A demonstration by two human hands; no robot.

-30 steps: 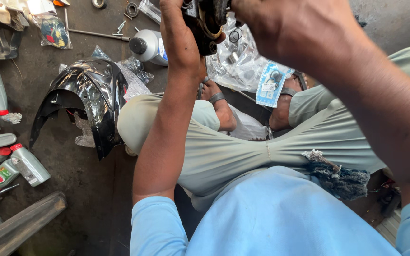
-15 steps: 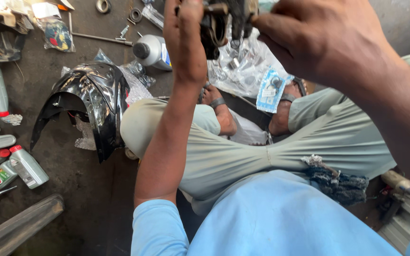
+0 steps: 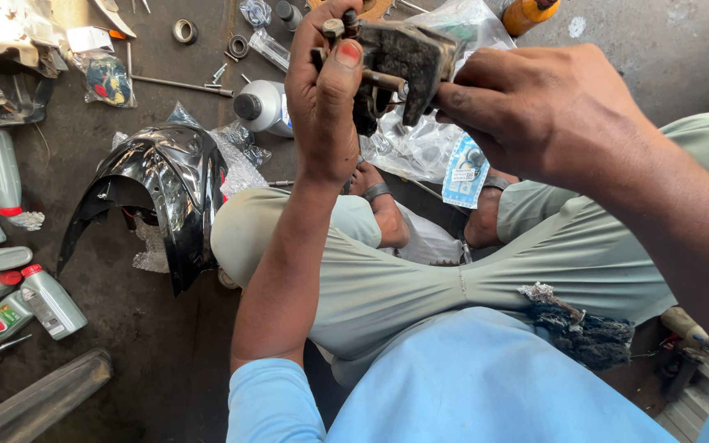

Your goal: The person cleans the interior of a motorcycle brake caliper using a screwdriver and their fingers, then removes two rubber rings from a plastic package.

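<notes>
The left hand point(image 3: 326, 90) is raised near the top edge of the view and pinches the left side of a greasy metal bracket point(image 3: 400, 66). The thumb lies flat down the near face; the other fingers wrap behind and are mostly hidden. The right hand point(image 3: 535, 115) closes on the right side of the bracket, fingertips pressed together on its edge beside a short pin point(image 3: 383, 80) that runs through the part. The bracket is held in the air between both hands, clear of the floor point(image 3: 666, 49), above the person's folded legs.

Change over the last second: the bracket sits lower and fuller in view than before, when it was cut by the top edge. The right hand has shifted from covering the part to gripping its right edge, so the dark near face and the pin are now exposed. Judgement: the part is being turned for work on the pin, not set down.

On the floor at left lies a black glossy fender point(image 3: 162, 197). Near the left edge stand grey oil bottles point(image 3: 51, 299). A white canister point(image 3: 264, 107) lies beyond the fender, touching clear plastic bags point(image 3: 420, 148). Small rings point(image 3: 184, 31) lie near the top edge. An orange bottle point(image 3: 527, 12) stands at the top right.
</notes>
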